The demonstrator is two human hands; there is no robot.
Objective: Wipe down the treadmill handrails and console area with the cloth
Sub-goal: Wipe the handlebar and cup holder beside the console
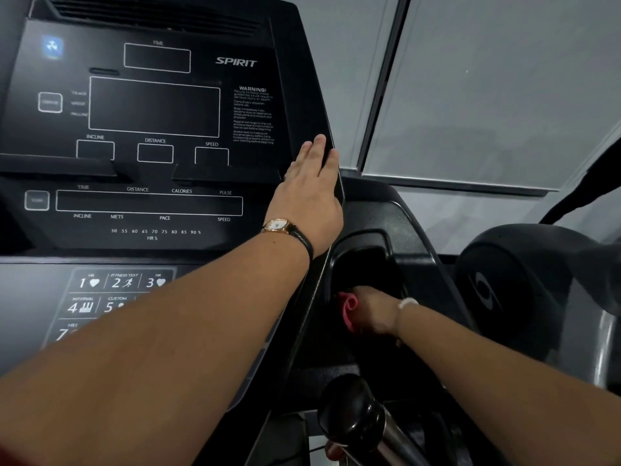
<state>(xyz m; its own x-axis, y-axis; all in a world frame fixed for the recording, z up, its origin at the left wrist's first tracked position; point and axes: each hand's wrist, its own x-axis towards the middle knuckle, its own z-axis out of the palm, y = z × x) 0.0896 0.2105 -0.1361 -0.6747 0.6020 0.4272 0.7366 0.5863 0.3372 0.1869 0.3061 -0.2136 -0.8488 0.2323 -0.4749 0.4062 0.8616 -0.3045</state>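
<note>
Grey blinds back the treadmill console (151,129). The left hand (309,193) lies flat on its right edge, fingers straight. The right hand (373,311), fingers clenched round the red cloth (347,311), seems to be wiping the side pocket (386,240); the handrail (356,415) probably comes next.

Ahead of us, pale grey panes (487,95) are split by a dark upright frame bar (383,79), with a sill (453,185) running beneath them. To our right we see a neighbouring machine (510,280), dark and rounded. The light is dim and even.
</note>
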